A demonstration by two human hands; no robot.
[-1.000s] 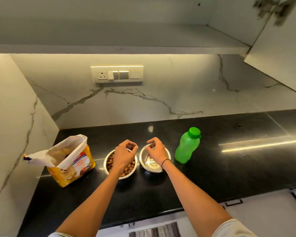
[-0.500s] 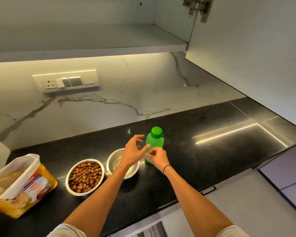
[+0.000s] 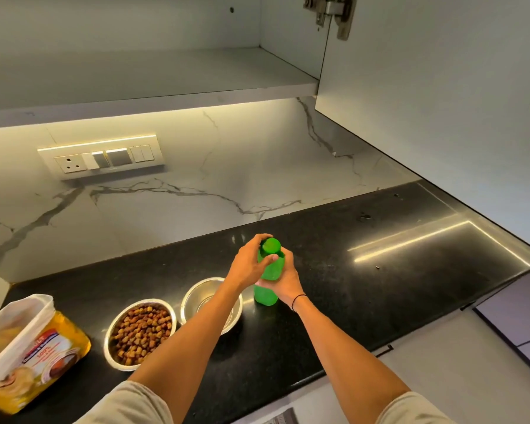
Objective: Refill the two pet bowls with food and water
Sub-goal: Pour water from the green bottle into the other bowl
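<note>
Now water step: right hand (image 3: pixel 283 281) grasps green bottle (image 3: pixel 268 289), left hand (image 3: pixel 250 264) clenched round cap (image 3: pixel 270 245). Next, likely unscrew, then pour into empty bowl (image 3: pixel 210 301) beside the filled food bowl (image 3: pixel 140 333).

- Water bottle (image 3: pixel 268 272): bright green, cap included.
- Kibble (image 3: pixel 140 332): brown.
- Food bag (image 3: pixel 28 353): yellow, white top.
- Countertop (image 3: pixel 364 289): speckled black.
- Backsplash (image 3: pixel 227 185): white marble, grey veins.
</note>
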